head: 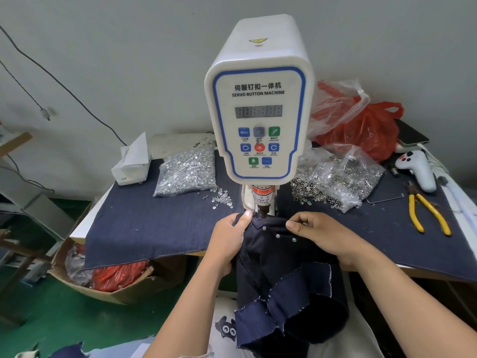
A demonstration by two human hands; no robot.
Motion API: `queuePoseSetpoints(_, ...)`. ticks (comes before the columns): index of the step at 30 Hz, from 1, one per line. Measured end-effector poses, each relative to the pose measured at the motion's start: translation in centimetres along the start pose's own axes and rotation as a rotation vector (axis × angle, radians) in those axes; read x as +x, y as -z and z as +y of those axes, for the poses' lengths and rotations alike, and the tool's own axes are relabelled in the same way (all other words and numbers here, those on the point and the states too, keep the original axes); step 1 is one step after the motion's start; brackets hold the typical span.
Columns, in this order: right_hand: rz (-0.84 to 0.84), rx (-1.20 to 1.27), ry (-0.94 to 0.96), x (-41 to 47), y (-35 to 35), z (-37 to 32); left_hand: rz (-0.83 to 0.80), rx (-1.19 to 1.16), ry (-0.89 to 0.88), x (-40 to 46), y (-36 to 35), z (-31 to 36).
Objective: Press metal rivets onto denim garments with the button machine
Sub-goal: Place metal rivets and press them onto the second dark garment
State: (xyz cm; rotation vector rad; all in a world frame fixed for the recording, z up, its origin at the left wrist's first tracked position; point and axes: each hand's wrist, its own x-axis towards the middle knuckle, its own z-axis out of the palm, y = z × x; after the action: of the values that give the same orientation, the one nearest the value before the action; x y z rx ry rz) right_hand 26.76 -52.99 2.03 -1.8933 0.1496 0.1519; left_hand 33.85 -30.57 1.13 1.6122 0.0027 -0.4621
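Observation:
A white servo button machine stands at the middle of the table, its dark press head just above the cloth. A dark denim garment lies under the head and hangs off the table's front edge. Three silver rivets sit in a row on it, and a red laser dot shows near the head. My left hand grips the garment's edge left of the head, thumb on top. My right hand pinches the denim on the right side.
A bag of silver rivet pins lies at the left, with loose ones beside it. A bag of ring caps lies at the right. Yellow pliers, a white handheld device, a red bag, a tissue box. A cardboard box sits on the floor.

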Motion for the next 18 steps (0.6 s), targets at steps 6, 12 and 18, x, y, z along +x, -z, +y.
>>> queuePoseSetpoints(6, -0.186, 0.223, 0.006, -1.1, -0.1, -2.4, -0.272, -0.042, 0.006, -2.0, 2.2, 0.2)
queuePoseSetpoints(12, -0.375, 0.047, -0.086, -1.9, -2.2, -4.5, -0.453, 0.067, -0.028, -3.6, 2.7, 1.9)
queuePoseSetpoints(18, -0.349, 0.129, 0.079, -2.8, -2.4, -4.2, -0.542, 0.397, -0.089, -4.7, 3.1, 2.7)
